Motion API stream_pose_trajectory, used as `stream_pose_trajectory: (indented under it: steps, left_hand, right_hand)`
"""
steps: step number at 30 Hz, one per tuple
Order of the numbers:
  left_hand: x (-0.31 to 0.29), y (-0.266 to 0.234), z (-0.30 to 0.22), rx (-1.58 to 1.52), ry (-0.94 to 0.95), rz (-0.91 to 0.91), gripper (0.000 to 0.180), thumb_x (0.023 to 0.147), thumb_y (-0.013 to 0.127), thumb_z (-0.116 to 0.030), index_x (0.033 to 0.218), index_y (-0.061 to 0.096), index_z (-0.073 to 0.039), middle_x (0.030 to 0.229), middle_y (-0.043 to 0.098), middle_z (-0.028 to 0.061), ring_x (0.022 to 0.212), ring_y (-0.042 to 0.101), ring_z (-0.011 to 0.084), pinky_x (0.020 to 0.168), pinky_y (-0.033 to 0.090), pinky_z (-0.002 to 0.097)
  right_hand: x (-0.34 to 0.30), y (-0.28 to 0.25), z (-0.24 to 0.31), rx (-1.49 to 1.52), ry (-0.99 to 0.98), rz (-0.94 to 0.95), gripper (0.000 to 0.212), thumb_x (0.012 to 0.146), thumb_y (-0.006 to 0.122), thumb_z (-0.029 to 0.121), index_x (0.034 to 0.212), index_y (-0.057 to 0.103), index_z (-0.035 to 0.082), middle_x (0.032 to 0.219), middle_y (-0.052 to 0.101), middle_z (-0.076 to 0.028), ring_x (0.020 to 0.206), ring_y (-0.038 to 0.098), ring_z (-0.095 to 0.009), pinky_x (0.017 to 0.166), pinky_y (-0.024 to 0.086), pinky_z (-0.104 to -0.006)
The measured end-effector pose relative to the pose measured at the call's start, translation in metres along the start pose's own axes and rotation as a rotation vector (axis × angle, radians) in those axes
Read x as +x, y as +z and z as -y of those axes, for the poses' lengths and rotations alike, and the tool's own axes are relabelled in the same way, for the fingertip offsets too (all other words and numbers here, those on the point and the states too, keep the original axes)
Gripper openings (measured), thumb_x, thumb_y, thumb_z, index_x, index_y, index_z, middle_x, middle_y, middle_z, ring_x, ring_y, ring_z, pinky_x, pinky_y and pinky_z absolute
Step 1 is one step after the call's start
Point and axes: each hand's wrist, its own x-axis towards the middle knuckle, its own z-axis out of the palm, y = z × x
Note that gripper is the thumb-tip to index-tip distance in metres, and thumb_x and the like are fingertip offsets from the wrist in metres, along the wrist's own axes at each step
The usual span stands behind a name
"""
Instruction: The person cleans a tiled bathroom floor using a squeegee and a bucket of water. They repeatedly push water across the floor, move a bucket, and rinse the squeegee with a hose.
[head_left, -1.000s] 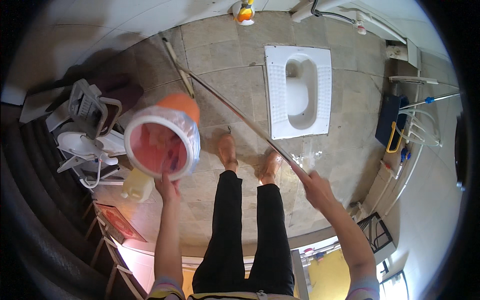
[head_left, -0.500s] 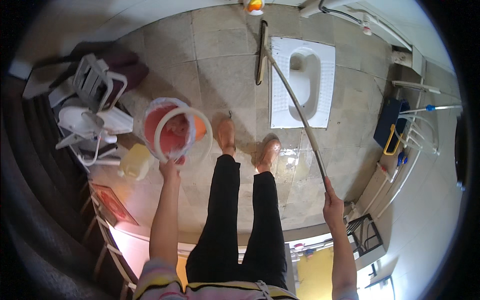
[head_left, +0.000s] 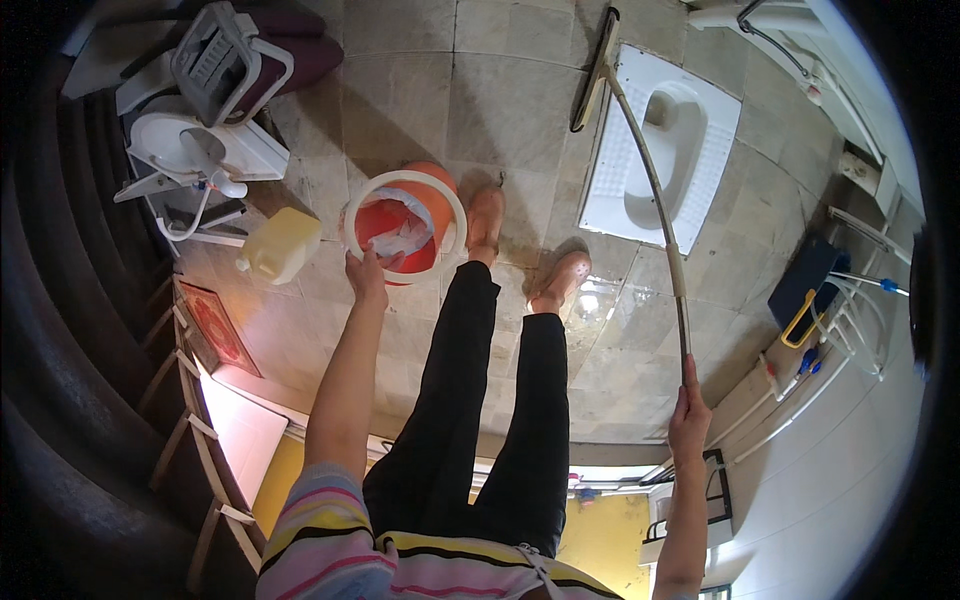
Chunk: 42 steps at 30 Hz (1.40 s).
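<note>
My left hand is closed on a cream ring that lies over the mouth of an orange-red bucket. Crumpled clear plastic bag shows inside it. The fingers are at the ring's near left side, partly hidden. In my right hand is the top end of a long-handled floor squeegee. Its dark blade rests on the tiles along the left edge of the white squat toilet, and the pole slants across the toilet.
A yellowish jug stands left of the bucket, near a white washbasin and a folding stool. Pipes, a hose and a dark blue bin line the right wall. Wet tiles shine beside my right shoe.
The view has shifted, so floor fixtures sit farther right and higher. My left hand and the ring moved nearer my feet; the bag's edge, earlier spread over the bucket rim, now lies mostly inside.
</note>
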Motion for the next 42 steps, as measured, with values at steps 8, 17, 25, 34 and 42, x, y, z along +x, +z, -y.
stream_pose_trajectory:
  steps: [8,17,25,34,42]
  left_hand:
    - [-0.019,-0.036,0.017,-0.276,0.109,-0.184,0.029,0.082,0.043,-0.003,0.109,0.032,0.001,0.092,0.049,0.0205,0.073,0.062,0.0359,0.068,0.059,0.0426]
    - [-0.004,-0.08,0.039,-0.798,-0.059,-0.195,0.024,0.081,0.044,-0.002,0.104,0.037,0.0,0.083,0.052,0.0123,0.071,0.057,0.0197,0.056,0.049,0.0223]
    - [0.008,-0.116,0.049,-1.168,-0.129,-0.062,0.018,0.081,0.04,0.004,0.099,0.043,0.007,0.084,0.05,0.0116,0.064,0.054,0.0125,0.053,0.05,0.0193]
    - [-0.004,-0.141,0.046,-1.303,-0.212,-0.117,0.023,0.078,0.042,0.008,0.101,0.046,0.009,0.083,0.054,0.0098,0.063,0.056,0.0125,0.056,0.053,0.0192]
    - [0.007,-0.158,0.067,-1.269,-0.23,0.031,0.019,0.082,0.045,0.003,0.1,0.049,0.002,0.091,0.056,0.0141,0.067,0.056,0.0134,0.052,0.05,0.019]
  right_hand:
    - [-0.015,0.03,0.002,0.199,-0.094,0.01,0.05,0.094,0.041,0.002,0.14,0.037,0.018,0.125,0.056,-0.015,0.102,0.057,-0.009,0.079,0.045,-0.0219]
    - [0.037,0.169,-0.034,0.034,-0.061,0.241,0.046,0.088,0.051,0.013,0.131,0.039,0.005,0.084,0.06,-0.02,0.077,0.062,-0.032,0.07,0.048,-0.0414]
    - [0.128,0.285,0.116,0.192,-0.233,0.161,0.021,0.078,0.061,0.022,0.075,0.064,0.001,0.07,0.063,-0.018,0.069,0.064,-0.032,0.059,0.048,-0.0423]
    - [0.125,0.369,0.346,1.68,0.82,0.568,0.048,0.078,0.07,0.036,0.108,0.058,0.001,0.101,0.062,-0.01,0.086,0.061,-0.023,0.075,0.048,-0.0402]
    - [0.131,0.342,0.211,0.358,-0.054,0.476,0.013,0.078,0.059,0.013,0.08,0.064,0.001,0.072,0.065,-0.01,0.068,0.065,-0.021,0.061,0.051,-0.0366]
